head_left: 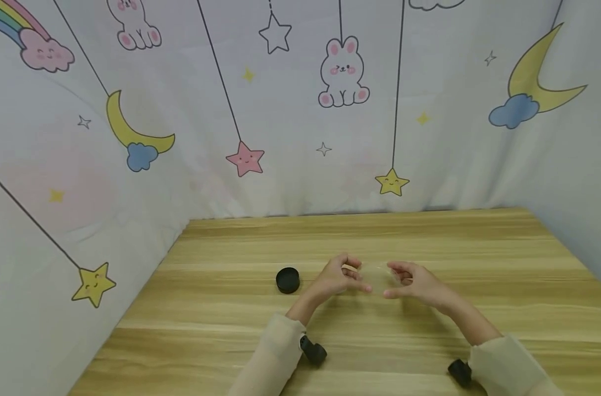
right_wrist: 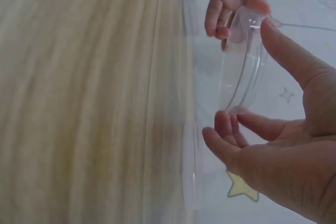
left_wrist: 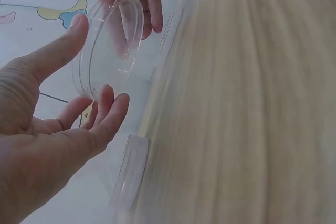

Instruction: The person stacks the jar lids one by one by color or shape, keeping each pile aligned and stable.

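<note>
Held between both hands, slightly above the table, is a clear, shallow petri dish (head_left: 378, 273). My left hand (head_left: 341, 278) grips its left side, the thumb at the rim and the other fingers curled in below, as the left wrist view shows. Gripping the opposite side is my right hand (head_left: 421, 281), its thumb and fingertips at the edge. The dish (left_wrist: 113, 51) is see-through, so fingers of the far hand show through it in the left wrist view. Seen edge-on in the right wrist view, the dish (right_wrist: 242, 69) appears tilted.
Clear shallow dishes stand low on the wooden table, one (left_wrist: 131, 169) nearer the left hand and one (right_wrist: 191, 166) nearer the right. A round black shallow piece (head_left: 288, 280) lies left of the left hand. A patterned curtain (head_left: 300, 126) rises behind the table.
</note>
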{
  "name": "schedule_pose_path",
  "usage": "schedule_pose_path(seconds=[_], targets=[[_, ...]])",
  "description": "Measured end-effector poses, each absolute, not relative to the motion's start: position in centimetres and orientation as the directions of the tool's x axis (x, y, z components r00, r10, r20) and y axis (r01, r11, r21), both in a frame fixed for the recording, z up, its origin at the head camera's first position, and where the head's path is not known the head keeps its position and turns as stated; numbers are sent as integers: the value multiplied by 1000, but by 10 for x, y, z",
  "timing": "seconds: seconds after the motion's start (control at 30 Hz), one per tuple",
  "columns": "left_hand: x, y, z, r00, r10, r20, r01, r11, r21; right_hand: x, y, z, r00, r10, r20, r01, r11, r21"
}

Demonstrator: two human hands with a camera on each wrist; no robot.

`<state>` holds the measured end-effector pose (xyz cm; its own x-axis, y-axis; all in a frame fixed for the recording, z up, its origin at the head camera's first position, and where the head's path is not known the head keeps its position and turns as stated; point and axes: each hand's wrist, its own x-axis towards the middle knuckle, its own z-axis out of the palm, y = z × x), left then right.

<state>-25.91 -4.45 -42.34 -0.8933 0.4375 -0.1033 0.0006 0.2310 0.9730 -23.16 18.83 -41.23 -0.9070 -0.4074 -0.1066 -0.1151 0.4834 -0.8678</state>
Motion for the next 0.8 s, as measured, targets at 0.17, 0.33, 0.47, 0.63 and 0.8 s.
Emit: schedule_pose_path(seconds=[0.17,0.33,0.47,0.63,0.8], targets=[[-259,-43,-426,-893,436,-112,-8,233,972,-233,189,-414,-911,-399,-103,-121,498,-858],[-259,-40,-429,-898,425,-111,-6,241,970,-233,190,-415,-913,-390,-119,-104,506,-856],[-261,-38,-433,-901,422,-102,4,243,970,-233,191,-416,-911,-390,-134,-93,511,-854],[-261,-36,-436,-907,417,-58,69,283,957,-234,192,-418,-911,-392,-129,-108,528,-843],[-260,-34,-435,-906,422,-32,125,339,933,-237,194,-420,-913,-392,-109,-135,545,-827]])
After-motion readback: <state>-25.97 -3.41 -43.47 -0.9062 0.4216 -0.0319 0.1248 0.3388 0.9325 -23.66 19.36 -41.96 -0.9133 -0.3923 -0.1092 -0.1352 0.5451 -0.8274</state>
